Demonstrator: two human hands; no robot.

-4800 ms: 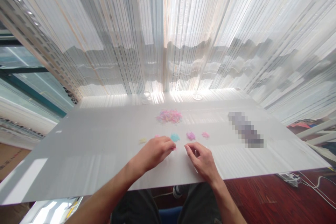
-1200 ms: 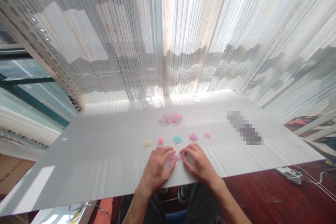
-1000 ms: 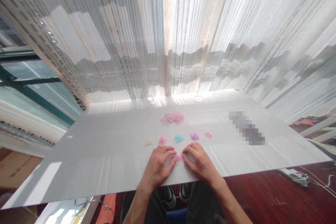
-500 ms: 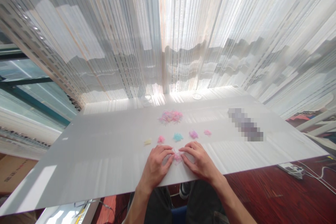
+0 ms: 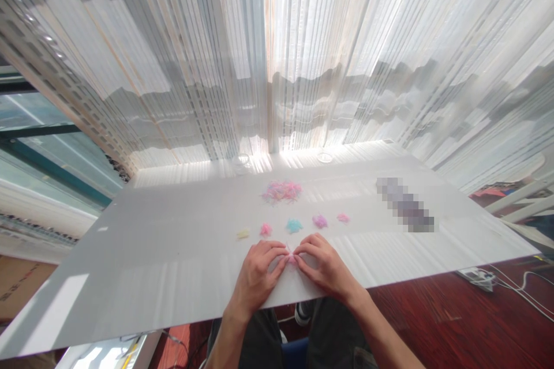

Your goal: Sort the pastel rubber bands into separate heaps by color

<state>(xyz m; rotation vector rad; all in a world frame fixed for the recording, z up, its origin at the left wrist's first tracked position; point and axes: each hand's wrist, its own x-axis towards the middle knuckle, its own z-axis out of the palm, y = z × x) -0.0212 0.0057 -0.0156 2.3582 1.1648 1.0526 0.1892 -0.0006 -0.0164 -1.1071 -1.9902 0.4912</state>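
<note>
Both hands rest on the white table (image 5: 151, 253) near its front edge. My left hand (image 5: 258, 272) and my right hand (image 5: 324, 265) have their fingers curled, with the fingertips meeting over a small clump of pink rubber bands (image 5: 291, 258). Beyond them lies a row of little sorted piles: yellow (image 5: 243, 234), pink (image 5: 265, 229), teal (image 5: 294, 225), purple (image 5: 320, 221) and a second pink one (image 5: 343, 218). Farther back sits a larger mixed heap of coloured bands (image 5: 282, 190).
A blurred dark object (image 5: 404, 210) lies at the right of the table. Two clear round lids (image 5: 240, 159) (image 5: 324, 157) sit at the far edge by the white curtains. A power strip and cables (image 5: 480, 278) lie on the red floor at right.
My hands drew closer together over the pink clump, which now shows less between the fingertips. Earlier they worked nearer the sorted row.
</note>
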